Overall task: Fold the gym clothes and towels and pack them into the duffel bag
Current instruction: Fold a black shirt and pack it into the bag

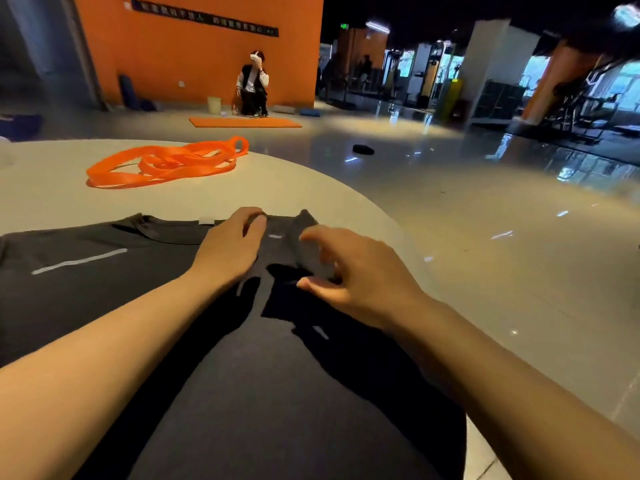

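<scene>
A black short-sleeved gym shirt point(104, 271) lies spread on the pale round table point(52, 195), evidently for folding. The left hand point(228, 247) presses flat, fingers straight, pinning it, while the right hand point(349, 275) hovers half-open, gripping nothing, over the folded-in sleeve point(304, 237).

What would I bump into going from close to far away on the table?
Black shirt → left hand pressing near its collar → bare white table → orange band.

Left hand point(231, 247) flat on black shirt point(277, 393), right hand point(356, 271) hovering.
</scene>
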Demonstrator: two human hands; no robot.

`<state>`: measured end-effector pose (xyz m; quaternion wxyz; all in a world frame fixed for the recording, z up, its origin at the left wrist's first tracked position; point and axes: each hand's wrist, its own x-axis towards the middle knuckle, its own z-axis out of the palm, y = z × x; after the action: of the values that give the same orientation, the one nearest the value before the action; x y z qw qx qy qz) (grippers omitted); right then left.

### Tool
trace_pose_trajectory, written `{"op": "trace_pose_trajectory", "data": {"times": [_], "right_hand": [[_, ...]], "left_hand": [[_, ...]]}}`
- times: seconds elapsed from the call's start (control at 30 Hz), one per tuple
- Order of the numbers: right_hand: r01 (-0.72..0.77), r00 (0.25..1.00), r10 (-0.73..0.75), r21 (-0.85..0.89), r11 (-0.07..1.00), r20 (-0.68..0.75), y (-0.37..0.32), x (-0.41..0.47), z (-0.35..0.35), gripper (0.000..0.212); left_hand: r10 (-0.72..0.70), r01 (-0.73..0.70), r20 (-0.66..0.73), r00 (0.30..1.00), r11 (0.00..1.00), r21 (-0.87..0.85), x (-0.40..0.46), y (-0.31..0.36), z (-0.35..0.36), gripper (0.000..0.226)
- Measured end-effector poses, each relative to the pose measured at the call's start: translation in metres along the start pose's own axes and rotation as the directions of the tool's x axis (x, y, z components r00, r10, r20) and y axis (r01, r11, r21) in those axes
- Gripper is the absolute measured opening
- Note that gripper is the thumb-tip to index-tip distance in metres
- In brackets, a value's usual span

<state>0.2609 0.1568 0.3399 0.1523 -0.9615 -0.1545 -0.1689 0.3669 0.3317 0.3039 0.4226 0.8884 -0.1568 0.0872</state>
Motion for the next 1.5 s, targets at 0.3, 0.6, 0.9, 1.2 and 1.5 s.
{"op": "trace_pose_trajectory", "data": {"times": [0.3, 0.6, 0.9, 1.2, 1.5], "right_hand": [[-0.319, 0.947, 0.319, 0.002, 0.948, -0.049, 0.036, -0.041, 0.048, 0.025], [-0.298, 0.953, 0.301, -0.202, 0.933, -0.016, 0.025, -0.040, 0.042, 0.025], [-0.034, 0.957, 0.072, -0.137, 0.990, 0.282, -0.089, 0.028, 0.037, 0.042], [0.341, 0.852, -0.351, 0.095, 0.935, 0.388, -0.225, 0.084, 0.117, 0.051], [0.307, 0.859, -0.324, 0.109, 0.946, 0.397, -0.223, 0.076, 0.163, 0.071]], "left_hand": [[0.112, -0.371, 0.498, 0.860, 0.807, 0.460, -0.051, -0.028, 0.002, 0.099], [0.158, -0.354, 0.406, 0.900, 0.809, 0.470, -0.060, -0.017, -0.005, 0.094], [0.171, -0.230, 0.154, 0.973, 0.745, 0.627, -0.085, -0.059, -0.119, 0.046], [-0.087, 0.023, 0.037, 0.996, 0.604, 0.797, -0.143, -0.159, -0.251, 0.070], [-0.305, 0.466, -0.357, 0.883, 0.665, 0.583, -0.093, -0.167, -0.248, 0.057]]}}
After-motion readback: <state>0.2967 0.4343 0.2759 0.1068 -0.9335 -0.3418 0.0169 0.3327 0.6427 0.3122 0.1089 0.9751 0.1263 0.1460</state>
